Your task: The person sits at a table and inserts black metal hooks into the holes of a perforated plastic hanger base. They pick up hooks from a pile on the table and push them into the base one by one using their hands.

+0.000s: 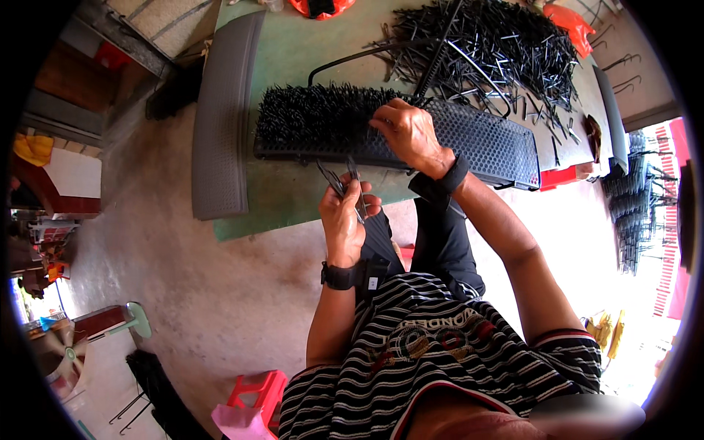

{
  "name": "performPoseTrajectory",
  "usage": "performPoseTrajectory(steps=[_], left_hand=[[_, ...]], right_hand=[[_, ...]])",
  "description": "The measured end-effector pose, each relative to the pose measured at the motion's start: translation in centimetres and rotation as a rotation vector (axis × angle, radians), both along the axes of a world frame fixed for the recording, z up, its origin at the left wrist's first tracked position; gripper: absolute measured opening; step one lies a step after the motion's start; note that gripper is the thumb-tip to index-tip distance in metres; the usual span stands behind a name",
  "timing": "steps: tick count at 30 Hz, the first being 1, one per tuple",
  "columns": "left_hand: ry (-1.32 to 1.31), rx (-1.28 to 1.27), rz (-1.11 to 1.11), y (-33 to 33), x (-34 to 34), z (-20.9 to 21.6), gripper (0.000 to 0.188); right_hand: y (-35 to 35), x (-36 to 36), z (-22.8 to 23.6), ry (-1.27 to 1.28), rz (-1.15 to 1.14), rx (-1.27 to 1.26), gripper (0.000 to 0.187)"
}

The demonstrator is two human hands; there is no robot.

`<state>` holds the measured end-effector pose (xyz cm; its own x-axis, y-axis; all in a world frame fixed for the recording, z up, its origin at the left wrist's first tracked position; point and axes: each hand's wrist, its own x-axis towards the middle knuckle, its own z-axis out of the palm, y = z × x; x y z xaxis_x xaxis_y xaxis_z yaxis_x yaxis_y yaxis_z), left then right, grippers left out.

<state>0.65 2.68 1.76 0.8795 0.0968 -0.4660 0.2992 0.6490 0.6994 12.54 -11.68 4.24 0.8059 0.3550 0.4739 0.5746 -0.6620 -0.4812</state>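
The person's left hand (345, 222) held a few slender, dark, glossy pieces (353, 170), its thumb and fingers closed around them and their tips pointing away from the body. It was just off the near edge of a long black perforated rack (484, 143), a little left of the right hand. The right hand (414, 136) was over the middle of that rack, narrow, with thumb and fingertips brought together at the border of the filled part; whether it pinched a piece could not be told, as the fingertips met dark material.

The rack lay crosswise along the near side of a green-topped table (290, 192). Its left part was densely covered with short black upright pins (315, 114), while its right part showed rows of bare round holes. A thin black bent rod (367, 55) arched above the far side of the rack.

Beyond the rack, on the far right of the table, a large heap of loose black slim pieces (491, 51) spread toward the near right, with single ones scattered at its edge. An orange-red plastic bag (570, 29) was beside the heap. At the table's left end stood a long grey curved panel (227, 125). On the near left, a red plastic stool (257, 392) stood on the floor beside the person.
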Motion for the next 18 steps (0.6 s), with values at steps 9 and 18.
performPoseTrajectory(steps=[9,18], left_hand=[[-0.038,0.042,-0.078,-0.7,-0.6,3.4,0.015],[-0.150,-0.019,-0.689,-12.1,0.8,10.9,0.018]], right_hand=[[-2.0,-2.6,3.9,0.408,-0.075,0.366,0.024],[-17.8,-11.5,5.5,0.917,0.092,2.104,0.024]])
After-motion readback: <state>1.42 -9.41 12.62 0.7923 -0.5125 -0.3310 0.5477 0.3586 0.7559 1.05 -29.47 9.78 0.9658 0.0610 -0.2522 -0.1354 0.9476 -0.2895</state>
